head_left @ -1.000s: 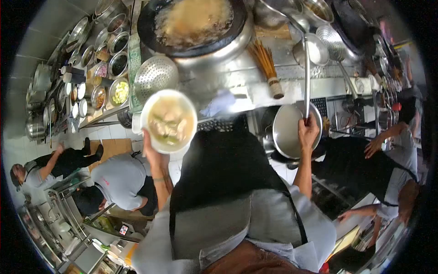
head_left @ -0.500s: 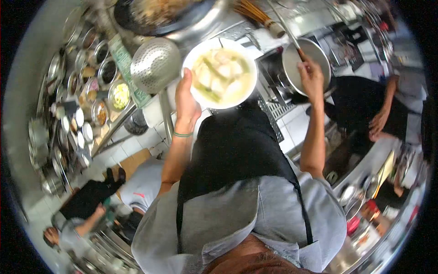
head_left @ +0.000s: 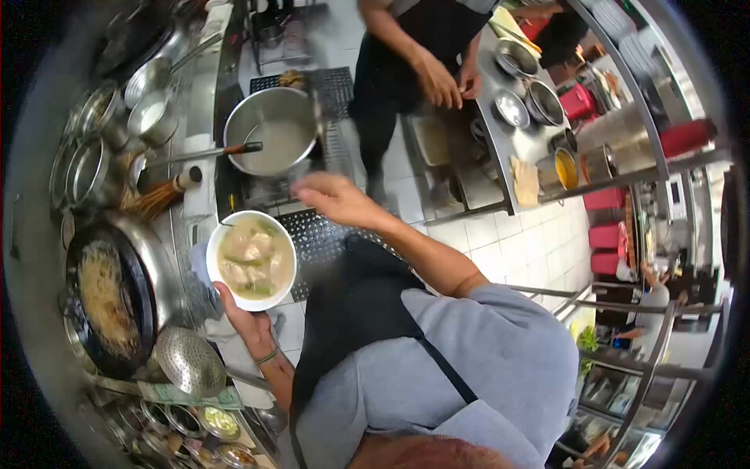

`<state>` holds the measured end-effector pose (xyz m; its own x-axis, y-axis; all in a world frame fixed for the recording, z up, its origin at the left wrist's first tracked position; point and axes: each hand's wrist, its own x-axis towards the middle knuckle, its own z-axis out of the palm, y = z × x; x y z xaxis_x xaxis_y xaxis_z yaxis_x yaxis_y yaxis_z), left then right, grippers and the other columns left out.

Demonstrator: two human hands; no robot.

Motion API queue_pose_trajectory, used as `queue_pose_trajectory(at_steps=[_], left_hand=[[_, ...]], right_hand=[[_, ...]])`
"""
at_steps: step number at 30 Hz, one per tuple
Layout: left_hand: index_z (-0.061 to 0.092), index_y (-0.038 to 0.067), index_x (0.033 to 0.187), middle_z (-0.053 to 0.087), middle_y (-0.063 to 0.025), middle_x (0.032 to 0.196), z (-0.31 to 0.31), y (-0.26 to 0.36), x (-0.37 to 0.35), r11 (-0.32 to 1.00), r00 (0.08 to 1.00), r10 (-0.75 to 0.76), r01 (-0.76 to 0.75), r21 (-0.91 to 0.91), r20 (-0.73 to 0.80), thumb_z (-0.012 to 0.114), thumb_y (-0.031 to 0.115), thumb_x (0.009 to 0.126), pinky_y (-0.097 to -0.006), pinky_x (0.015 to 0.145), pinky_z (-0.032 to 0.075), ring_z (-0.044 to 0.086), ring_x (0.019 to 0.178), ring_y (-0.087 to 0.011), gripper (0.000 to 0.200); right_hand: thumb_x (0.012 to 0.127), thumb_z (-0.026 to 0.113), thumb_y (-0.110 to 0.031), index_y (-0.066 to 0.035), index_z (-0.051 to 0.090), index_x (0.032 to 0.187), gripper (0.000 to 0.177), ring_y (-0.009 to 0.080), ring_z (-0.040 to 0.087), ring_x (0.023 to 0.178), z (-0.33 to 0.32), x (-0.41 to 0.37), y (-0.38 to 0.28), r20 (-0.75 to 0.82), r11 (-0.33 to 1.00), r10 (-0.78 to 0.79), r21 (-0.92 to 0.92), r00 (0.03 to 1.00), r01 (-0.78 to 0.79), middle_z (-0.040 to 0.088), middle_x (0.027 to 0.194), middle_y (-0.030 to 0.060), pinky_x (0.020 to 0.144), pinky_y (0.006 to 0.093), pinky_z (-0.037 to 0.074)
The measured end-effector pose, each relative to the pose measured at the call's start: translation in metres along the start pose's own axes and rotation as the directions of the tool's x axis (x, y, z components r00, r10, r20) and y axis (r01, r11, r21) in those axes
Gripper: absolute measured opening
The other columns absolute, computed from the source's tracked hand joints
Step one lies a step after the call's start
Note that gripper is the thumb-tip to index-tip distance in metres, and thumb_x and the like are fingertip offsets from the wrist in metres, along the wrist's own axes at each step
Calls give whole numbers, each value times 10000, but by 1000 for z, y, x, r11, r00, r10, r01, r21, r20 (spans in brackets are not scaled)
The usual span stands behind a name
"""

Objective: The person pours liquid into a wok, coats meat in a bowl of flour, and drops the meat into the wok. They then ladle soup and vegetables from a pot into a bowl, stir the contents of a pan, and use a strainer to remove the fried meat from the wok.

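Observation:
My left hand (head_left: 248,316) grips the rim and side of a white bowl (head_left: 213,248) filled with pale soup, chunks and green vegetable pieces. My right hand (head_left: 332,199) is empty, its fingers stretched out and slightly blurred, just beside a large metal pot (head_left: 234,125). Cloudy liquid fills the lower part of that pot. A ladle (head_left: 195,155) lies with its wooden-tipped handle over the pot's left rim. Left of the bowl, a wok (head_left: 139,297) holds browned, bubbling contents. Below it rests a perforated skimmer (head_left: 190,361).
A bamboo brush (head_left: 160,195) lies between wok and pot. Several metal pots (head_left: 90,176) crowd the far left. Ingredient bowls (head_left: 219,422) stand at bottom left. A co-worker's hands (head_left: 445,82) are over a steel counter (head_left: 500,148) holding metal bowls. Metal shelving rises at right.
My right hand has let go of the ladle, which now lies across the pot's rim. The view has swung towards the right, and the bowl stays in my left hand.

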<state>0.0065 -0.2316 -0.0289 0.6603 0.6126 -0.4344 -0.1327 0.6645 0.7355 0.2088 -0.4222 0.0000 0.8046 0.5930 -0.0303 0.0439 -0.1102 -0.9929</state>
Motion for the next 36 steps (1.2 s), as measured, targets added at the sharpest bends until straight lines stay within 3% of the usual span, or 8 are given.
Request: queue_pose_trajectory(at_steps=[1, 7, 11, 16, 19, 27, 31, 36], left_hand=[[343, -22, 1444, 448, -181, 1438, -1, 4, 4, 1000, 1000, -14, 14, 26, 14, 434, 446, 1025, -432, 1047, 445, 498, 1279, -310, 635], [359, -23, 1438, 457, -177, 1436, 16, -20, -10, 989, 986, -98, 82, 123, 133, 414, 430, 1035, -446, 1063, 427, 507, 1271, -305, 608], [437, -23, 1385, 537, -171, 1364, 10, -44, -15, 977, 969, -155, 121, 176, 194, 400, 409, 1042, -427, 1038, 456, 557, 1226, -281, 553], [493, -19, 1343, 607, -128, 1275, 31, -68, -6, 982, 962, -174, 156, 103, 210, 433, 418, 1036, -342, 985, 479, 600, 1144, -198, 538], [527, -74, 1270, 631, -155, 1206, 54, -65, 7, 981, 968, -155, 128, 144, 196, 478, 453, 1014, -319, 897, 510, 634, 1064, -195, 587], [608, -100, 1129, 676, -122, 1061, 71, -39, 95, 953, 926, -212, 126, 274, 313, 528, 428, 1002, -301, 806, 518, 643, 948, -150, 548], [651, -76, 1058, 675, -72, 971, 84, -26, 145, 936, 938, -113, -10, 353, 328, 558, 360, 1002, -270, 745, 493, 598, 864, -99, 450], [642, -86, 1046, 663, -60, 923, 98, -29, 197, 907, 910, -268, 129, 400, 316, 563, 344, 1001, -275, 710, 488, 585, 805, -94, 439]], right_hand=[[925, 616, -210, -5, 679, 1119, 289, 212, 660, 824, 7, 7, 1, -40, 956, -228, -201, 973, 216, 688, 936, 130, 739, 344, 533], [842, 697, -329, -44, 697, 1136, 409, 371, 601, 1062, 22, 16, -22, 151, 841, -312, -416, 938, 347, 656, 1037, 199, 944, 452, 469], [747, 670, -187, -29, 738, 995, 303, 359, 682, 877, 9, 35, 10, 393, 718, -324, -490, 860, 495, 708, 905, 193, 806, 407, 540], [778, 658, -67, -79, 754, 902, 157, 345, 694, 841, -35, 29, -4, 174, 676, -197, -689, 965, 262, 705, 869, 184, 812, 429, 546], [855, 638, -81, -10, 732, 934, 142, 334, 679, 853, -50, 34, -35, 130, 674, -317, -666, 939, 320, 678, 896, 183, 812, 427, 534], [792, 711, -101, -16, 744, 907, 147, 315, 670, 821, -31, 96, -17, 164, 667, -172, -706, 971, 238, 665, 823, 149, 762, 401, 535], [786, 712, -77, 14, 723, 862, 119, 310, 651, 740, -25, 120, -30, -36, 676, -320, -709, 947, 201, 647, 798, 146, 699, 392, 522], [787, 727, -57, -6, 719, 834, 70, 263, 644, 692, -8, 111, -57, -132, 716, -434, -651, 891, 252, 633, 762, 112, 635, 383, 520]])
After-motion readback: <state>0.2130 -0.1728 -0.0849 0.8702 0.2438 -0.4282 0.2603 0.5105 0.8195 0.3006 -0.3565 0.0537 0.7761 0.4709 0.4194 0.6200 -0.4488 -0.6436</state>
